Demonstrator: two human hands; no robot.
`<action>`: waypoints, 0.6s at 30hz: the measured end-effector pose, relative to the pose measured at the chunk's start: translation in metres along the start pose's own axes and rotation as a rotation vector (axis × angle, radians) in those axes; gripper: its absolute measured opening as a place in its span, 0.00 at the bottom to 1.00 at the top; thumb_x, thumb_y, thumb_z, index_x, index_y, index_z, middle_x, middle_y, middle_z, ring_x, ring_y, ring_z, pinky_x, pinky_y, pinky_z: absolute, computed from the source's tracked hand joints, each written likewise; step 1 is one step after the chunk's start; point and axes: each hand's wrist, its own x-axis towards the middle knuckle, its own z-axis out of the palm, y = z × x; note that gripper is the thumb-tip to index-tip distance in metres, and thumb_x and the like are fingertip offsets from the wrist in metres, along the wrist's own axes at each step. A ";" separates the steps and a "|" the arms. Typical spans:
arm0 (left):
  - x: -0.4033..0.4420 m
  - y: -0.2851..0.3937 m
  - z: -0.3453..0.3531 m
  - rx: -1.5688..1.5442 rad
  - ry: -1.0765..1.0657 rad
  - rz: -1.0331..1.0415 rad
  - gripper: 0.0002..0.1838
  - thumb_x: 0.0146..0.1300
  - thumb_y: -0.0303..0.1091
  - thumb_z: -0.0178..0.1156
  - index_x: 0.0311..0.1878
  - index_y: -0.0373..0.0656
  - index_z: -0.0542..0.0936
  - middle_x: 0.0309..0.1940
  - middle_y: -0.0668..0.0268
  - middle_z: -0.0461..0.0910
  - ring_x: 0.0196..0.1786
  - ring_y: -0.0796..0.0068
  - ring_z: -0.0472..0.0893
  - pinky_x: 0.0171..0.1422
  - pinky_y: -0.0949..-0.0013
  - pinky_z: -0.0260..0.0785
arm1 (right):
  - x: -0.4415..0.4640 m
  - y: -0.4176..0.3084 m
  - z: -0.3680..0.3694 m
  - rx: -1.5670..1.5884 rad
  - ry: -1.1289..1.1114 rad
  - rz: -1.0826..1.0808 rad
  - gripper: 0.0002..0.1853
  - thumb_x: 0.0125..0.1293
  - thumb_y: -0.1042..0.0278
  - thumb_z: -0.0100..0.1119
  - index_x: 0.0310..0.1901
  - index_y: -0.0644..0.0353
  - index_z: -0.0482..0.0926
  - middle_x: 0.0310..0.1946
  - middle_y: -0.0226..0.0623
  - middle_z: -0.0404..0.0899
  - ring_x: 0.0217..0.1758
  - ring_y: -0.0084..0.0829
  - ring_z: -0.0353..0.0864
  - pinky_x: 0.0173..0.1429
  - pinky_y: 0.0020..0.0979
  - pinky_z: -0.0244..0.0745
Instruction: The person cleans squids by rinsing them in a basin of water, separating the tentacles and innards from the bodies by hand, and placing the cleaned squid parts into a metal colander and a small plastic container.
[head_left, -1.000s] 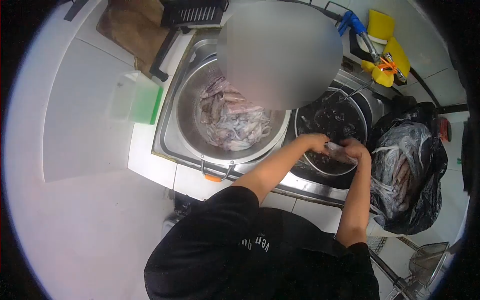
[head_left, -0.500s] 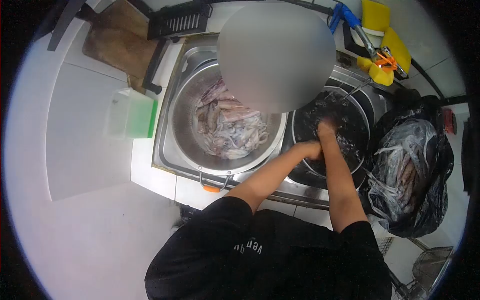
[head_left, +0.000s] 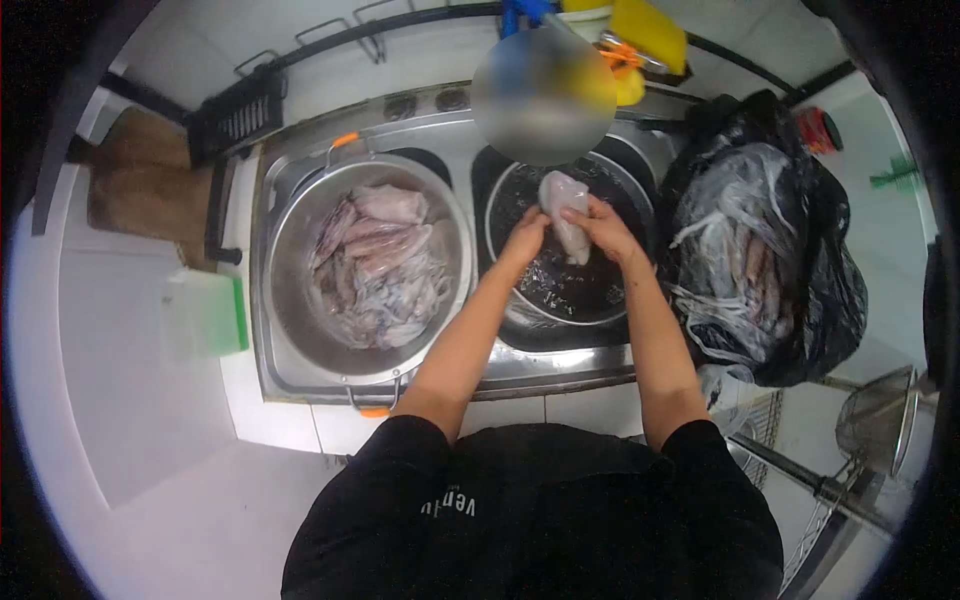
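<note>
Pretty much one bit of lettering can be made out here: the pale chest print (head_left: 448,503) on the black top (head_left: 620,520). It's placed well back from the left hand (head_left: 525,238), toward the wearer's body and a little further out to the left. It's seen upside down from this angle, so it has to be read starting from the end nearer the right hand's (head_left: 606,226) side. "ven" can be read okay, and what looks like a "u" is put last, but whatever's printed in between is too blurred to be pinned down.
</note>
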 end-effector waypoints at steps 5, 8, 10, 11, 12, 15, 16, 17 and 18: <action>-0.014 0.045 0.002 -0.444 -0.107 -0.329 0.25 0.66 0.48 0.45 0.57 0.38 0.68 0.49 0.60 0.75 0.54 0.67 0.73 0.56 0.60 0.64 | -0.003 0.016 0.003 0.299 0.097 0.026 0.12 0.64 0.64 0.56 0.47 0.57 0.76 0.37 0.32 0.78 0.38 0.23 0.77 0.43 0.25 0.73; -0.016 0.039 0.011 -0.107 -0.100 -0.289 0.21 0.65 0.42 0.51 0.55 0.38 0.68 0.47 0.59 0.76 0.47 0.67 0.77 0.44 0.62 0.73 | -0.011 0.005 0.015 0.275 0.153 0.198 0.13 0.65 0.65 0.54 0.49 0.58 0.74 0.38 0.30 0.78 0.40 0.22 0.75 0.42 0.26 0.72; -0.002 0.018 0.010 -0.219 -0.065 -0.364 0.18 0.63 0.36 0.54 0.54 0.39 0.68 0.46 0.59 0.75 0.42 0.66 0.79 0.38 0.65 0.74 | -0.002 0.025 0.013 0.168 0.166 0.137 0.13 0.65 0.66 0.54 0.49 0.60 0.74 0.38 0.32 0.78 0.40 0.24 0.75 0.41 0.27 0.72; 0.010 0.002 0.006 -0.361 -0.015 -0.378 0.20 0.62 0.35 0.55 0.55 0.37 0.67 0.47 0.57 0.75 0.45 0.65 0.78 0.40 0.64 0.74 | 0.000 0.027 0.012 0.227 0.210 0.074 0.12 0.65 0.66 0.53 0.48 0.60 0.74 0.38 0.34 0.78 0.39 0.24 0.76 0.41 0.27 0.73; 0.012 0.006 0.004 -0.502 0.035 -0.391 0.23 0.61 0.35 0.57 0.57 0.36 0.66 0.48 0.54 0.74 0.48 0.63 0.77 0.43 0.62 0.73 | 0.001 0.026 0.011 0.287 0.254 0.011 0.11 0.66 0.67 0.52 0.47 0.61 0.75 0.38 0.35 0.78 0.39 0.25 0.77 0.41 0.26 0.73; 0.013 0.017 0.003 -0.359 0.300 -0.340 0.31 0.61 0.42 0.57 0.62 0.35 0.62 0.53 0.50 0.71 0.53 0.58 0.75 0.48 0.56 0.70 | -0.012 0.026 -0.011 0.377 0.471 0.072 0.11 0.64 0.66 0.52 0.44 0.62 0.76 0.41 0.41 0.79 0.40 0.33 0.79 0.44 0.31 0.73; 0.014 0.014 0.002 -0.358 0.301 -0.339 0.31 0.61 0.42 0.57 0.62 0.35 0.62 0.53 0.50 0.71 0.53 0.58 0.75 0.48 0.56 0.70 | -0.012 0.040 -0.020 0.379 0.469 0.071 0.11 0.64 0.66 0.52 0.44 0.62 0.76 0.41 0.41 0.79 0.40 0.33 0.79 0.44 0.31 0.73; 0.017 0.009 0.001 -0.186 0.307 -0.316 0.34 0.60 0.47 0.57 0.64 0.36 0.60 0.55 0.50 0.70 0.55 0.56 0.73 0.51 0.54 0.68 | -0.006 0.066 -0.029 -0.169 0.555 0.109 0.13 0.63 0.65 0.52 0.45 0.63 0.76 0.43 0.43 0.79 0.42 0.37 0.79 0.47 0.33 0.73; 0.018 0.007 0.000 -0.016 0.316 -0.292 0.38 0.59 0.51 0.57 0.65 0.36 0.58 0.57 0.49 0.69 0.57 0.54 0.71 0.54 0.52 0.66 | 0.000 0.087 -0.037 -0.722 0.612 0.136 0.15 0.61 0.63 0.52 0.45 0.64 0.76 0.45 0.45 0.78 0.44 0.42 0.79 0.50 0.36 0.72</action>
